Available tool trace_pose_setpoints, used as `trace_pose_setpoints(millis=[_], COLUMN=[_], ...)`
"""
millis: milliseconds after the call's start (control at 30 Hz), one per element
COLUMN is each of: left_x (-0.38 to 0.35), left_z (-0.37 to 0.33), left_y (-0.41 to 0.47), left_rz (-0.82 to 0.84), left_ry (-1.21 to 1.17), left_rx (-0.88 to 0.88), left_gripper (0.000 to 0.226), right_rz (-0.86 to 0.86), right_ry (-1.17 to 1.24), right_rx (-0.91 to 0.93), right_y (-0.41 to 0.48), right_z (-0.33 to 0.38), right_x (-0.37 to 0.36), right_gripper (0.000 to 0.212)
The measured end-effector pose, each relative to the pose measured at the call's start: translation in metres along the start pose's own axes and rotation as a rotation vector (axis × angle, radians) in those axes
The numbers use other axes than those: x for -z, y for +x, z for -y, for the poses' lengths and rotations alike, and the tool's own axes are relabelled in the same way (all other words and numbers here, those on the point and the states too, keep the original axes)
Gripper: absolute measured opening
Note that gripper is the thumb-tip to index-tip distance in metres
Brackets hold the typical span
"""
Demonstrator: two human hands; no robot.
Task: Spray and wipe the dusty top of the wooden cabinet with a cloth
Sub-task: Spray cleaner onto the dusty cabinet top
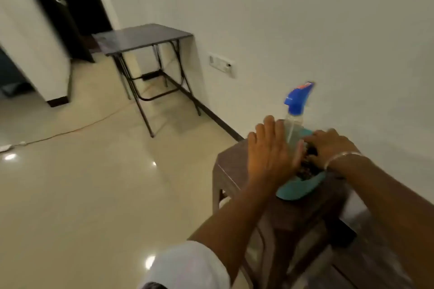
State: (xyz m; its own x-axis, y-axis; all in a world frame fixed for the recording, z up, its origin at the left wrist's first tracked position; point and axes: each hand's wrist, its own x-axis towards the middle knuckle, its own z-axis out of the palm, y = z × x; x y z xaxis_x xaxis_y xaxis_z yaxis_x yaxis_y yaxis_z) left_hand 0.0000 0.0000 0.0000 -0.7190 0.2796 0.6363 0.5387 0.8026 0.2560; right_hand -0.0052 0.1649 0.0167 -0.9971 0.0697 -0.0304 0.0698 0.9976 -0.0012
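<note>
A clear spray bottle with a blue trigger head stands upright at the far side of a brown wooden stool. My left hand is flat with its fingers spread, right beside the bottle's left side and not closed around it. A dark patterned cloth lies on a teal cloth or pad on the stool. My right hand, with a silver bangle at the wrist, has its fingers curled down onto the dark cloth. A wooden cabinet top shows blurred at the bottom right.
The stool stands against a white wall with a switch plate. A dark folding table stands farther back by the wall. A glossy tiled floor spreads to the left, crossed by a thin cable. A dark doorway is at the top left.
</note>
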Motion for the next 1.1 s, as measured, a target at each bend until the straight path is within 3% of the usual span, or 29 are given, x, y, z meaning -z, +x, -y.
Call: trace_pose_setpoints(millis=[167, 300, 400, 567, 667, 767, 867, 1000, 1100], left_x=[-0.008, -0.018, -0.027, -0.022, -0.010, 0.002, 0.011, 0.023, 0.025], left_z=[-0.012, -0.011, -0.014, -0.034, -0.053, -0.079, -0.112, -0.160, -0.195], left_y=[0.011, 0.018, 0.021, 0.025, 0.034, 0.044, 0.050, 0.052, 0.044], left_rz=[0.179, 0.218, 0.258, 0.168, 0.105, 0.087, 0.060, 0.090, 0.131], left_ry=[-0.357, -0.535, -0.567, -0.643, -0.680, -0.696, -0.710, -0.715, -0.750], left_rx=[0.248, 0.373, 0.399, 0.396, 0.305, 0.240, 0.175, 0.065, -0.013], left_gripper=[0.065, 0.030, 0.025, 0.021, 0.022, 0.027, 0.029, 0.033, 0.035], right_rz=[0.067, -0.009, -0.143, -0.487, -0.731, -0.911, -0.996, -0.925, -0.933], right_ry=[-0.119, -0.236, -0.193, 0.439, 0.694, 0.934, 1.192, 1.780, 2.240], right_rx=[-0.128, -0.105, -0.127, -0.313, -0.286, -0.383, -0.582, -0.840, -0.703], right_y=[0.004, 0.013, 0.009, -0.014, -0.036, -0.060, -0.090, -0.141, -0.186], right_z=[0.006, 0.004, -0.004, -0.021, -0.036, -0.056, -0.086, -0.129, -0.148], right_x=[-0.015, -0.022, -0.021, -0.007, 0.013, 0.031, 0.050, 0.057, 0.043], right_gripper=[0.045, 0.032, 0.025, 0.016, 0.018, 0.024, 0.030, 0.026, 0.032])
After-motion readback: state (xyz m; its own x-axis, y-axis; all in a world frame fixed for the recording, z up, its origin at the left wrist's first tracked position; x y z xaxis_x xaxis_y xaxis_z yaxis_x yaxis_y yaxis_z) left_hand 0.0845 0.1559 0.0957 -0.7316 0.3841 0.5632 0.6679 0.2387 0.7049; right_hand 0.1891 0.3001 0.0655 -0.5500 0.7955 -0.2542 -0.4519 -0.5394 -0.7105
